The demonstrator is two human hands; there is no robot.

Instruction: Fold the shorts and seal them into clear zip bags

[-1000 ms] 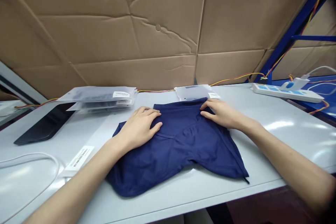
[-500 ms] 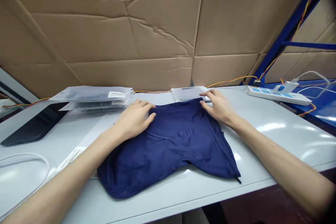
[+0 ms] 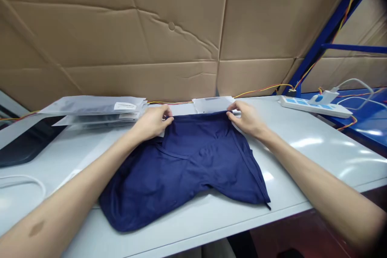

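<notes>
A dark navy cloth garment [image 3: 187,169] lies spread on the white table, and I cannot tell which kind it is. Its left end is rounded, a seam runs down its right side, and a short dark end sticks out at the lower right corner. My left hand [image 3: 154,121] pinches the left part of its far edge between thumb and fingers. At the other end of that edge, my right hand [image 3: 244,117] grips the cloth the same way. The far edge runs nearly straight between both hands.
Several frosted plastic bags [image 3: 96,107] with white labels are stacked at the back left, above a black flat object [image 3: 33,141]. Another bag [image 3: 211,105] lies behind the garment. A power strip [image 3: 314,107] sits back right; a white cable [image 3: 39,183] curves at left. Cardboard [image 3: 181,48] stands behind.
My left hand has closed on the garment's far left corner, and my right hand has closed on the far right corner. The far edge is straighter; the view has shifted slightly.
</notes>
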